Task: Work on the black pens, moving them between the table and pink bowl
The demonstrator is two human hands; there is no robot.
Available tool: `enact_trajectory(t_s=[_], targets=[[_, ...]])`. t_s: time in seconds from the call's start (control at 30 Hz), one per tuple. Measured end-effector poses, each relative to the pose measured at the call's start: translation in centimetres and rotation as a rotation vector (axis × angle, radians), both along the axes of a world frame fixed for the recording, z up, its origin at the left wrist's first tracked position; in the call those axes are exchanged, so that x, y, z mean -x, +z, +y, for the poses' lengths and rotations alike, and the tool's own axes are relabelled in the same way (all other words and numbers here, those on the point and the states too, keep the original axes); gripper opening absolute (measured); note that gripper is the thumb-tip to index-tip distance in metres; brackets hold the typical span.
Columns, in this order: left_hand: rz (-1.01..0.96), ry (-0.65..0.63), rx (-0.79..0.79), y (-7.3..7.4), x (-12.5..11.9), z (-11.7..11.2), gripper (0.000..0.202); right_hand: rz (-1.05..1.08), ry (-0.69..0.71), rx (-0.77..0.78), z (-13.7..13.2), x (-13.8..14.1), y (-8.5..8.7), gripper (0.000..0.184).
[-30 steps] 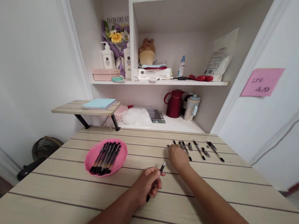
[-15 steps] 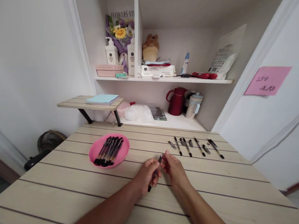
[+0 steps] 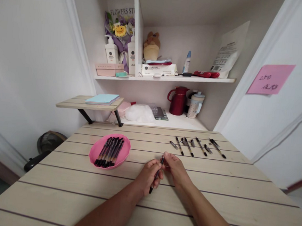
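Note:
My left hand (image 3: 150, 175) is closed round the dark barrel of a gel pen (image 3: 156, 176), which slants with its black end toward me and its point away. At the pen's far end, the fingers of my right hand (image 3: 174, 167) pinch the tip; the fingertips partly hide it. To the right lie several uncapped pens (image 3: 188, 147) in a loose row, with pen caps (image 3: 174, 145) and small parts among them. A pink scalloped bowl (image 3: 92, 153) on the left holds several capped-looking black pens (image 3: 110, 151).
A small wooden riser (image 3: 88, 106) with light-blue paper (image 3: 102, 98) stands at the table's back left. Behind the table, a white shelf (image 3: 164, 79) carries bottles and a plush toy (image 3: 151, 46). A red jug (image 3: 178, 101) and a cup (image 3: 195, 106) stand below it.
My right thumb and fingers have moved slightly left and closed in on the pen's tip. My left hand keeps its hold on the pen. The view has shifted slightly.

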State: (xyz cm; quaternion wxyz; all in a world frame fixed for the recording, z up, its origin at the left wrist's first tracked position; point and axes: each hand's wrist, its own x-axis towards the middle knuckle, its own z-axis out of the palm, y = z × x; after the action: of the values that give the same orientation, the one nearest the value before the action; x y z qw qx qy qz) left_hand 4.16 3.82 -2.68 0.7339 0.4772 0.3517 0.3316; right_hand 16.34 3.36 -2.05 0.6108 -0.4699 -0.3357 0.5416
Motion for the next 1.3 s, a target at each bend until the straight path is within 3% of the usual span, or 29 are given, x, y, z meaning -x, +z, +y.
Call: enact_trajectory(t_s=[0.13,0.3,0.4,0.63,0.77,0.87,0.93,0.97,1.1,1.3], targets=[[0.009,-0.005,-0.003,0.1,0.0,0.0,0.027,0.013,-0.005,-0.039,-0.1,-0.1,0.0,0.034],[0.002,-0.010,0.006,0.1,0.0,0.0,0.026,0.102,0.090,-0.028,-0.3,0.1,0.2,0.036],[0.001,-0.014,0.012,0.0,0.0,0.1,0.026,0.054,0.057,-0.047,-0.1,-0.1,0.2,0.031],[0.001,-0.029,0.022,0.0,0.0,0.0,0.025,0.225,0.079,-0.064,0.1,-1.1,0.1,0.033],[-0.003,-0.032,0.027,0.0,0.1,0.1,0.028,0.222,0.016,-0.100,0.8,-2.1,0.1,0.033],[-0.006,-0.029,0.032,0.0,0.1,0.1,0.027,-0.078,-0.148,-0.162,2.4,-4.2,0.6,0.034],[-0.003,-0.025,0.041,0.0,0.1,0.1,0.026,-0.621,-0.260,-0.107,4.0,-6.2,1.1,0.035],[-0.003,-0.022,0.045,0.0,0.1,0.1,0.026,-0.731,-0.277,-0.076,4.7,-7.1,1.3,0.035],[-0.019,-0.001,0.046,-0.1,-0.1,0.1,0.031,-1.067,-0.263,-0.006,7.0,-9.1,1.5,0.024],[-0.045,-0.003,0.044,-0.4,-0.2,0.2,0.035,-1.564,-0.128,0.032,8.4,-6.6,0.4,0.019]])
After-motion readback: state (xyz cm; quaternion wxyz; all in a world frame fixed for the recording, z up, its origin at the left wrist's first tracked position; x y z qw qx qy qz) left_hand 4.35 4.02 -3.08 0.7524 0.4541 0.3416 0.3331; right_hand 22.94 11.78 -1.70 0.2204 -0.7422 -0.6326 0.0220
